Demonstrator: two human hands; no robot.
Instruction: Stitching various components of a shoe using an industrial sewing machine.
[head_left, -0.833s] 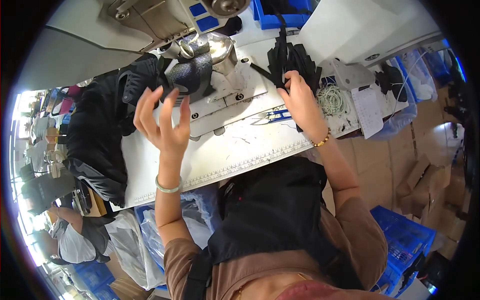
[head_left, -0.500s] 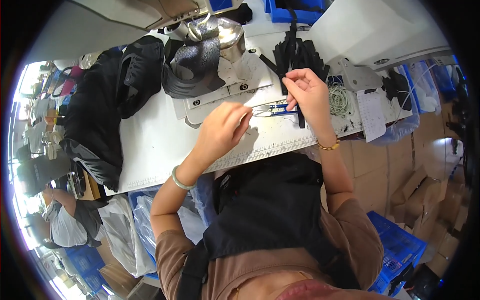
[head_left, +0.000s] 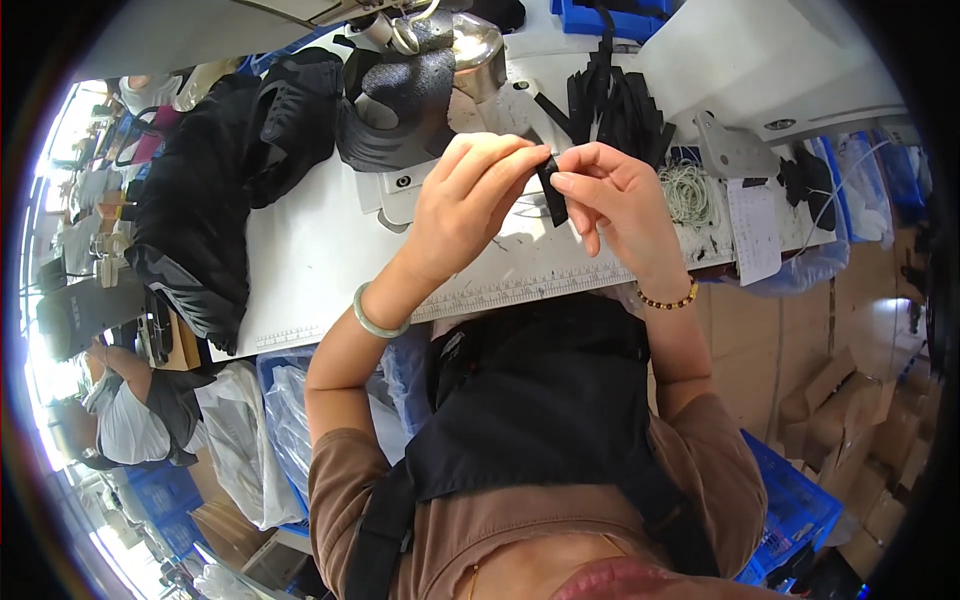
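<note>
My left hand [head_left: 465, 200] and my right hand [head_left: 612, 205] meet above the white sewing table [head_left: 340, 270]. Between them hangs a short black strip [head_left: 556, 203]; the fingers of both hands pinch it near its upper end. Just beyond lies a bundle of black strips [head_left: 618, 105]. Left of the bundle, a grey and black shoe upper [head_left: 395, 120] rests against the machine's metal post [head_left: 480, 58]. The blue-handled thread snips seen earlier are hidden now, or too covered by my hands to make out.
Black shoe uppers [head_left: 190, 210] are piled along the table's left. A coil of pale cord [head_left: 688, 193] and a paper sheet [head_left: 754, 228] lie at right. Machine housing [head_left: 770, 70] overhangs the far right. A ruler strip [head_left: 500, 288] edges the front. Another person [head_left: 130, 410] sits at far left.
My left hand has moved up and right to meet my right hand, and its fingers now grip the strip too. The strip is raised from the table. The whole view has shifted slightly.
</note>
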